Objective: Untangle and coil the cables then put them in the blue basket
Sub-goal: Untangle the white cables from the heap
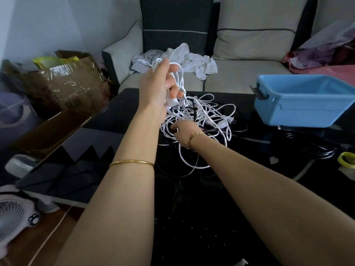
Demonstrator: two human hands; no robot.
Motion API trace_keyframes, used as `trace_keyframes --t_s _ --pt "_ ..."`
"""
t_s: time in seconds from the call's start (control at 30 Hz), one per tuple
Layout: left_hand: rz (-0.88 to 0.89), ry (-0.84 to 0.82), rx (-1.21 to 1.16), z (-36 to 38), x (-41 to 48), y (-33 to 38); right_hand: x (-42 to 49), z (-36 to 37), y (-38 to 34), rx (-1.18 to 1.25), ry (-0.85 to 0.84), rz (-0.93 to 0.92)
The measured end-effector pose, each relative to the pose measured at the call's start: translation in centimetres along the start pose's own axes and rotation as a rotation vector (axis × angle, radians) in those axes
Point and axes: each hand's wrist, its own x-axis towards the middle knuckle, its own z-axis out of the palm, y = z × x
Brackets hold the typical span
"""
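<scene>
Left hand [157, 81] raised above the table [119, 104], fingers [173, 71] curled tight round several loops of white cable [207, 110]; a white plug block [172, 100] sits at the heel of the palm. From that grip the strands hang down into a loose tangle lying on the table, middle of the far edge. A black cable [194, 110] runs through the white loops.

Right hand [185, 131] low, fingertips pushed into the near side of the tangle and hidden by it; cannot tell whether they grip a strand or only touch.

Thin gold bangle [131, 162] on left forearm, twisted gold bracelet [194, 136] at right wrist.

Blue basket [307, 112] at the table's far right corner, well apart from the tangle, no cable seen in it. Yellow ring [346, 160] at the right edge.

Beyond the far edge: sofa [240, 77] with crumpled white cloth [199, 64]. Off the left edge: cardboard box [73, 87], small fan [13, 214] on the floor
</scene>
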Motion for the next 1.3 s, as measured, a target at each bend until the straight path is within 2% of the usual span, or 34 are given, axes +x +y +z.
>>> trace_keyframes --t_s 0.17,0.3,0.33,0.4,0.47,0.57,0.73,0.93,1.17,1.3 --pt "-0.01 -0.003 -0.035 -0.6 0.5 -0.2 2.3 1.7 0.2 0.254 -0.024 0.084" --pt "0.006 0.02 -0.015 -0.7 0.5 -0.1 3.3 1.0 0.6 0.814 0.289 0.285" --pt "0.019 0.028 -0.011 -0.7 0.5 0.0 3.2 0.2 0.8 1.003 0.273 0.35" --pt "0.046 0.031 -0.004 -0.4 0.3 0.3 2.5 -1.3 1.1 1.304 0.122 0.414" --pt "0.071 0.026 0.014 0.1 -0.1 0.6 1.6 -2.6 1.1 1.323 0.063 0.344" --pt "0.106 0.019 0.007 0.9 -0.6 1.3 0.6 -4.5 0.5 1.099 0.223 0.178" --pt "0.181 -0.008 -0.044 2.6 -1.3 2.8 -1.5 -8.0 1.8 0.966 0.41 0.042" --pt "0.197 -0.012 -0.088 4.9 -2.0 3.6 -4.6 -10.3 4.1 1.507 0.464 -0.019" --pt "0.226 0.0 -0.067 6.5 -2.9 3.8 -8.5 -13.2 4.3 1.694 0.478 -0.182" --pt "0.237 0.056 -0.044 6.8 -2.9 3.9 -10.4 -14.2 4.9 2.026 0.458 -0.165"
